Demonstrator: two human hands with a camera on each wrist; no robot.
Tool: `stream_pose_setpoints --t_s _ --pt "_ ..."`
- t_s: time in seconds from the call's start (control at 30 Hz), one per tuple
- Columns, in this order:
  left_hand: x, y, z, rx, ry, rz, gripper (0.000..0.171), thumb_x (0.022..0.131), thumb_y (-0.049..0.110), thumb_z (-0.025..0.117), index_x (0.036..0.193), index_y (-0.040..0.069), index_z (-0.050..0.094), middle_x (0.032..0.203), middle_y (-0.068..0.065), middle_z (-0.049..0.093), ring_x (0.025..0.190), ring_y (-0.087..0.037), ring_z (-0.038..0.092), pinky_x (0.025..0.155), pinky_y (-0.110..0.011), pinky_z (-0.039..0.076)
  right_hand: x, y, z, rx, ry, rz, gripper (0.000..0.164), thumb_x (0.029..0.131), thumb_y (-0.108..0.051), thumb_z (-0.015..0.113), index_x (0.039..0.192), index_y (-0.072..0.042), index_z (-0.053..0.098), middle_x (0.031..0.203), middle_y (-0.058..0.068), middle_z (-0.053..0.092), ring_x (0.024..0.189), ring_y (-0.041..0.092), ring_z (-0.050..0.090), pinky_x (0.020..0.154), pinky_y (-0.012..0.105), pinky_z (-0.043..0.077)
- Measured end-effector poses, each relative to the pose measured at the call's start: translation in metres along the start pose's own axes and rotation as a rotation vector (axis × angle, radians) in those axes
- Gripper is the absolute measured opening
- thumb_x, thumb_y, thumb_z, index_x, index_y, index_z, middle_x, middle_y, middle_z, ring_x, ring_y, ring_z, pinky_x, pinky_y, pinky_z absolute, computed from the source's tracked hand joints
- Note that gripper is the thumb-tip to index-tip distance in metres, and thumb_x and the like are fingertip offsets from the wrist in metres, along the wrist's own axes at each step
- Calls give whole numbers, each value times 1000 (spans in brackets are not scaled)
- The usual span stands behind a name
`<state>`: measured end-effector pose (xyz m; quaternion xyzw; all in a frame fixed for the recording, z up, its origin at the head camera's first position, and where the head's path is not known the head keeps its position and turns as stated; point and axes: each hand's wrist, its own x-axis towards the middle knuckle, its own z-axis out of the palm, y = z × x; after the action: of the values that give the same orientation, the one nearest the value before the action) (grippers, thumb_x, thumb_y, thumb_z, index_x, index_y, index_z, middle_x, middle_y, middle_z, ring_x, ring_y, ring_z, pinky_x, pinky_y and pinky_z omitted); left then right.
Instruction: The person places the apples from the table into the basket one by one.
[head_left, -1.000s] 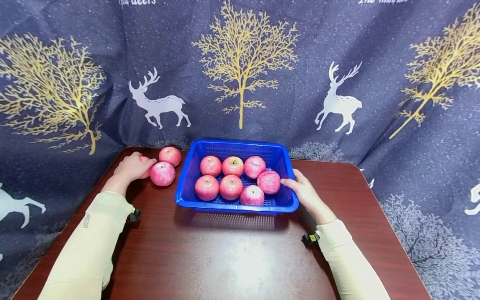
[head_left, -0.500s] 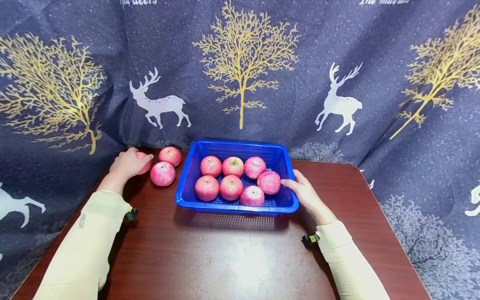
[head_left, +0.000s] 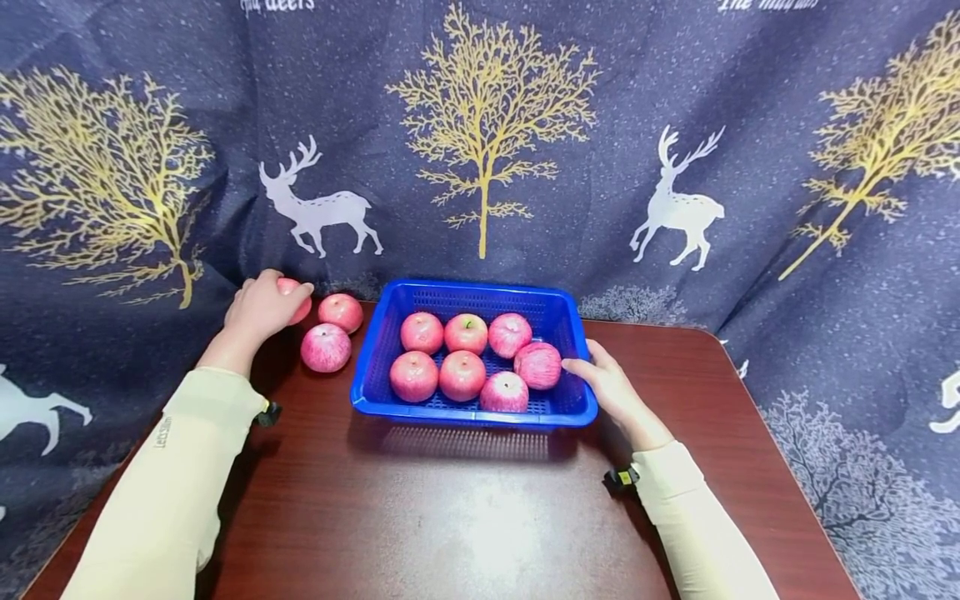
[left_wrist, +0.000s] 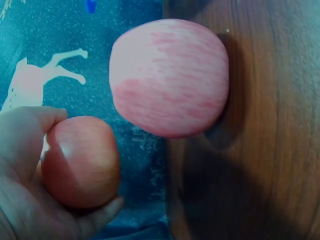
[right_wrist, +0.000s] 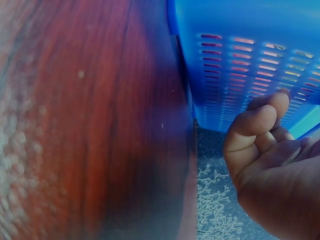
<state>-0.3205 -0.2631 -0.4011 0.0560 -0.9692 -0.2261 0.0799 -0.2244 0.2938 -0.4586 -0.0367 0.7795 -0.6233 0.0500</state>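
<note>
My left hand (head_left: 258, 312) grips a red apple (left_wrist: 85, 162) at the table's back left, thumb on one side and fingers curled round the other. Beside it, two more apples rest on the table: a red one (head_left: 341, 313) behind and a pink striped one (head_left: 326, 348) in front. In the left wrist view the striped apple (left_wrist: 170, 80) looms large, apart from the held one. On the other side, my right hand (head_left: 613, 385) holds the right rim of a blue plastic basket (head_left: 472, 414), thumb over the edge and fingers bent against the slotted outer wall. Several apples (head_left: 462, 375) lie inside the basket.
The brown wooden table (head_left: 375, 517) runs up to a dark blue cloth (head_left: 540, 208) printed with deer and trees, hanging right behind the basket. The table's left and right edges flank the arms. A black wrist camera (head_left: 621, 477) sits under each wrist.
My left hand has drawn its apple leftward, away from the striped apple, then raised it toward the back. The right hand and the basket have stayed in place.
</note>
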Motion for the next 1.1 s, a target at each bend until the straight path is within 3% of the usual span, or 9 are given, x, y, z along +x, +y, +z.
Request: stream_pose_setpoints --t_s 0.3,0.73,1.1 --pt "-1 28 -11 -8 57 30 85 90 71 43 141 3 41 126 -35 46 114 -55 42 87 -69 37 0 2 1 -1 2 -9 52 95 -34 63 137 -10 44 130 18 56 104 33 64 80 46 54" --pt "-2 74 -17 -55 75 86 84 89 72 43 140 6 44 127 -29 49 117 -49 45 92 -63 38 1 1 -2 -9 -7 -15 52 96 -33 62 137 -8 43 129 21 55 103 33 64 80 46 54" --pt "-6 96 -21 -122 60 126 84 89 71 45 145 8 41 136 -25 48 124 -42 44 101 -58 35 1 2 -1 -20 -8 -14 53 95 -35 62 138 -10 43 131 21 55 104 33 64 80 46 54"
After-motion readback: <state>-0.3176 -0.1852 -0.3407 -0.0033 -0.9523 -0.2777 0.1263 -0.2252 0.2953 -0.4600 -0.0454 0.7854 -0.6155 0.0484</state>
